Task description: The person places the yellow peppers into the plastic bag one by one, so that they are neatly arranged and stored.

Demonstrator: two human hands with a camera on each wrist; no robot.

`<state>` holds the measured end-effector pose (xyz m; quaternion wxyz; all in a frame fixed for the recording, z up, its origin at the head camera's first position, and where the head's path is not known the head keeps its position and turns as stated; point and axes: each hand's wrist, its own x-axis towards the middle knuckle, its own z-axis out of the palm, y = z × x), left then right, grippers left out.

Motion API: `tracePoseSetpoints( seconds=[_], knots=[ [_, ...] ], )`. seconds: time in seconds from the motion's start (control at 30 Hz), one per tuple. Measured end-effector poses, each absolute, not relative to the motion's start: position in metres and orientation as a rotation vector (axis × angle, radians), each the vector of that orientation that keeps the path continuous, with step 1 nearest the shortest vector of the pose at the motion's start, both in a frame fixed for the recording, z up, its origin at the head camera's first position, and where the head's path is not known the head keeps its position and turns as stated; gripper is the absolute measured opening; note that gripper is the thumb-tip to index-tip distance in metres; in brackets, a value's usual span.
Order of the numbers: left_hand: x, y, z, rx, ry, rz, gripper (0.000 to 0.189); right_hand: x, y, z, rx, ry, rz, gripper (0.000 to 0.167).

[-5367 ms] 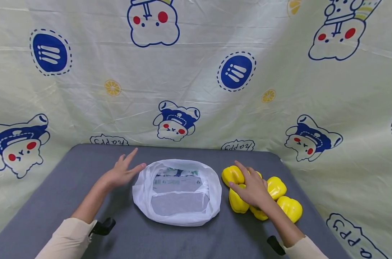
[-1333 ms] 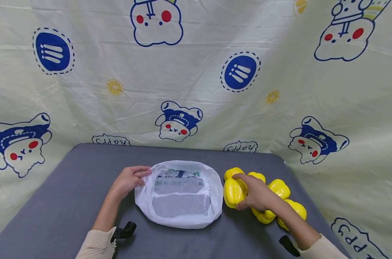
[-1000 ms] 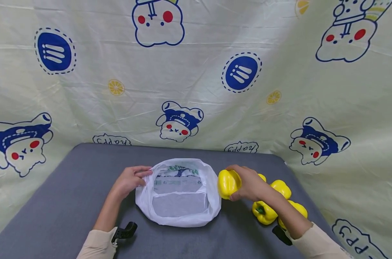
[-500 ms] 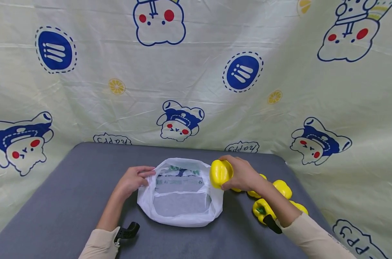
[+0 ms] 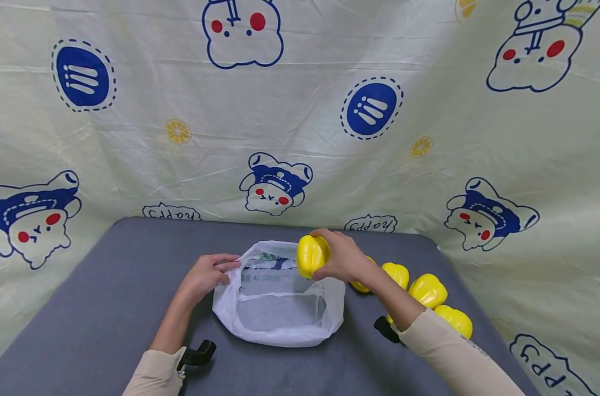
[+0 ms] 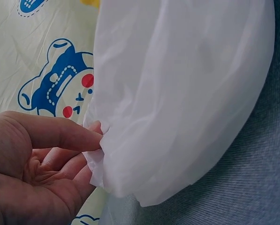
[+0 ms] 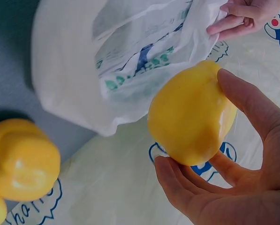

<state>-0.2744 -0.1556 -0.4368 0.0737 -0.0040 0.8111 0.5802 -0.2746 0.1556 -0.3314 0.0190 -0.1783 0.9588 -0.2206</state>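
Observation:
A white plastic bag [image 5: 230, 308] stands with its mouth spread wide on the grey table, and printed green leaves show on its inner wall. My left hand [image 5: 205, 276] pinches the bag's left rim between thumb and fingers, plain in the left wrist view, where the bag's side [image 6: 177, 108] fills the middle. Over the back right of the bag's mouth, my right hand [image 5: 341, 257] grips a yellow bell pepper [image 5: 312, 257] between thumb and fingertips. That pepper [image 7: 191, 117] looks whole and glossy in the right wrist view, held above the bag's rim.
Several more yellow bell peppers [image 5: 428, 290] lie on the table [image 5: 106, 308] to the right of the bag, partly hidden by the right forearm. Behind the table's far edge hangs a pale curtain [image 5: 300, 121] with cartoon prints.
My right hand has picked a yellow bell pepper off the group and carried it left and up to over the bag. My left hand came from open beside the bag to pinching its rim.

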Motion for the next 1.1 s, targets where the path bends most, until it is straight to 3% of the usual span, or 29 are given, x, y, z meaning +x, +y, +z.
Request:
tracePoseSetpoints(
  seconds=[1.1],
  knots=[
    [-0.276,-0.157,-0.436,-0.069,2.448,1.731,0.055,-0.301,0.063,-0.378,-0.602,2.884,-0.832,0.086]
  ],
)
